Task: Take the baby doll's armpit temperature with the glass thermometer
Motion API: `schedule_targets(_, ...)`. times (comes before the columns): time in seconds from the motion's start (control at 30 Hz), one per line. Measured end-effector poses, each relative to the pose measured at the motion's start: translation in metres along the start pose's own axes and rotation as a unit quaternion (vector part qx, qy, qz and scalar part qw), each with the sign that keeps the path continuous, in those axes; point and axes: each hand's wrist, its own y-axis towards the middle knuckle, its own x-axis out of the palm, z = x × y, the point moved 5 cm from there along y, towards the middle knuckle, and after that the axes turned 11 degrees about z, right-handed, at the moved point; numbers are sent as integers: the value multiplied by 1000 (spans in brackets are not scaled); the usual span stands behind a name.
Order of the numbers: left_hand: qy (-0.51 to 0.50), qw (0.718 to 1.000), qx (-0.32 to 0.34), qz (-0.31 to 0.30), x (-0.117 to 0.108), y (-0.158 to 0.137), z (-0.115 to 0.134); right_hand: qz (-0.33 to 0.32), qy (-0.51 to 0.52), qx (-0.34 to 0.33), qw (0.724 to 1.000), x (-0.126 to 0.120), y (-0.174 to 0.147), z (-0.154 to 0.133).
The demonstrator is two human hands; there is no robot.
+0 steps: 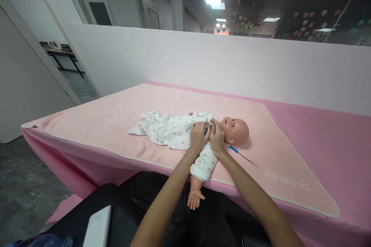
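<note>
For the doll (236, 133): lies on its back on the blanket (107, 115) that covers much of the surface (327, 139). Wears a printed white outfit (169, 131). Sits at chest level directly under both hands, with the head (241, 128) just right of them and the leg end well to the left.

For the doll's near arm (196, 183): passes between the two forearms (166, 197), overhangs the surface edge and ends palm up.

For the left hand (199, 135): rests on the chest, knuckles up, fingers bent and narrow, pinching the outfit near the neck. For the right hand (216, 136): sits just beside the left, closer to the chin, fingers likewise narrow on the outfit. Too small to tell exact fingertip contact.

For both forearms: extend forward and inward, converging at the wrists.

For the blue-handled tool (242, 156): lies on the blanket near the right wrist, handle toward the head.
</note>
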Motion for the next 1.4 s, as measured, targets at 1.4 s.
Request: schedule_targets(1.4, -2, 999, -23, 43, -33, -4, -17, -16, -61, -196, 978, -2, -4, -29)
